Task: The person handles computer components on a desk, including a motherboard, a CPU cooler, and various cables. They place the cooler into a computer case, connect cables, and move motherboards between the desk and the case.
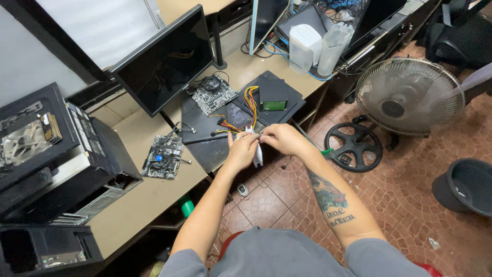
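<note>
My left hand (241, 150) and my right hand (281, 138) meet at the front edge of the workbench. Both grip a white cable connector (258, 152) that hangs between them. A bundle of yellow, orange and red wires (249, 105) runs from the connector up over a black panel (205, 149) on the bench. Beside the wires, a small green circuit board (274, 105) rests on another black panel.
A motherboard with a fan (211, 94) and a smaller board (163, 157) lie on the bench. A tilted monitor (164, 61) stands behind, computer cases (61, 159) to the left. A floor fan (407, 95) and a dark bucket (469, 185) stand on the tiled floor.
</note>
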